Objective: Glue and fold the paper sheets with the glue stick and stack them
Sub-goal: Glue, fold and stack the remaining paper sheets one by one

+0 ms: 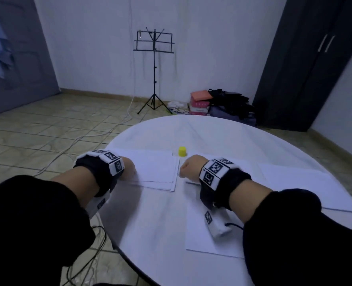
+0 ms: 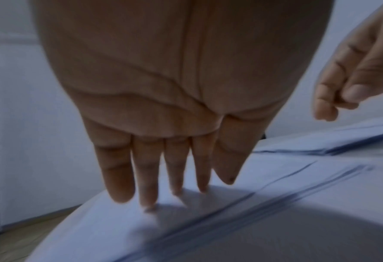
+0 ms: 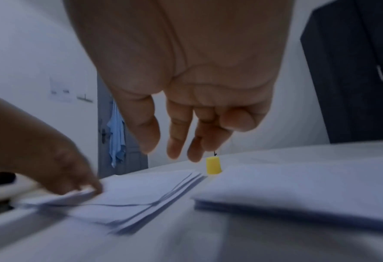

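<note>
White paper, thin and flat, lies in a small pile of folded sheets (image 1: 157, 172) on the round table (image 1: 222, 137) in front of me; I can make out about three or four staggered layers at its right edge, though blur keeps me from an exact count; a second pile (image 3: 298, 191), thicker and neatly squared, sits just to the right of it in the right wrist view; one single sheet (image 1: 199, 230) lies flat under my right forearm, and one more (image 1: 307, 188) lies further right toward the table's edge. One small yellow cap-shaped piece (image 1: 182, 151), plastic by its look and slightly tapered, stands upright on the table just beyond the gap between the two piles; whether it is the glue stick itself or only its cap I cannot tell. My left hand (image 2: 163, 124) is spread, four fingers (image 2: 148, 186) straight and pointing down, their tips touching the top sheet near the left corner of the folded pile; it grasps nothing. My right hand (image 3: 197, 106) hangs above the table near the yellow piece, fingers loosely curled and empty, touching no paper. The table wears a smooth white cloth; both wrists carry black bands with square black-and-white markers; on the tiled floor beyond stand one black music stand (image 1: 154, 69) and one dark wardrobe (image 1: 307, 65).
</note>
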A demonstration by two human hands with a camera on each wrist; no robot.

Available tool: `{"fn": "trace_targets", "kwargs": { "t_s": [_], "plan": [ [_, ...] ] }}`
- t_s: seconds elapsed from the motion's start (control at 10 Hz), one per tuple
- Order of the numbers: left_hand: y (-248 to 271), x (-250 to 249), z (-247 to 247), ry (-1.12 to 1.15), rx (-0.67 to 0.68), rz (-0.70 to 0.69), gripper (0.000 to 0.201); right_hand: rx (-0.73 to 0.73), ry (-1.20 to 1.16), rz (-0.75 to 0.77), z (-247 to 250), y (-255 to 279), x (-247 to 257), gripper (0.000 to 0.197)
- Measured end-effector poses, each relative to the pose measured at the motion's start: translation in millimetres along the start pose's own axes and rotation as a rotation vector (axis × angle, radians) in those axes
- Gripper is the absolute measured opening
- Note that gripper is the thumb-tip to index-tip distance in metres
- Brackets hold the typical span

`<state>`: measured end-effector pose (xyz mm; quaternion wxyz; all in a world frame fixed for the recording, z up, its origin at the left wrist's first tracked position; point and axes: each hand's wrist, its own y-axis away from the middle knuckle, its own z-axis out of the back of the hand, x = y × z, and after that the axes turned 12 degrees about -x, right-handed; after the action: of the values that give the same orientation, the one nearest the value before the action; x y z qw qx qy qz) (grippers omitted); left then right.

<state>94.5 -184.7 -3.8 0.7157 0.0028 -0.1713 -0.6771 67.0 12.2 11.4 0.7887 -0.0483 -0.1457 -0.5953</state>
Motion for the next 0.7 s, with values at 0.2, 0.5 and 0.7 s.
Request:
{"fn": "trace_targets", "kwargs": {
  "t_s": [0.2, 0.5, 0.7],
  "plan": [
    [-14, 12, -7, 0.123, 0.020, 0.034, 0.036, 0.062, 0.276, 0.046, -22, -71, 30, 0.062],
    [-26, 17, -12, 0.201, -0.027, 0.033, 0.033, 0.120, 0.352, -0.052, -31, -86, 40, 0.055],
    [-19, 15, -9, 0.194, -0.014, 0.046, 0.033, 0.044, 0.239, -0.078, -22, -75, 44, 0.049]
  ]
}}
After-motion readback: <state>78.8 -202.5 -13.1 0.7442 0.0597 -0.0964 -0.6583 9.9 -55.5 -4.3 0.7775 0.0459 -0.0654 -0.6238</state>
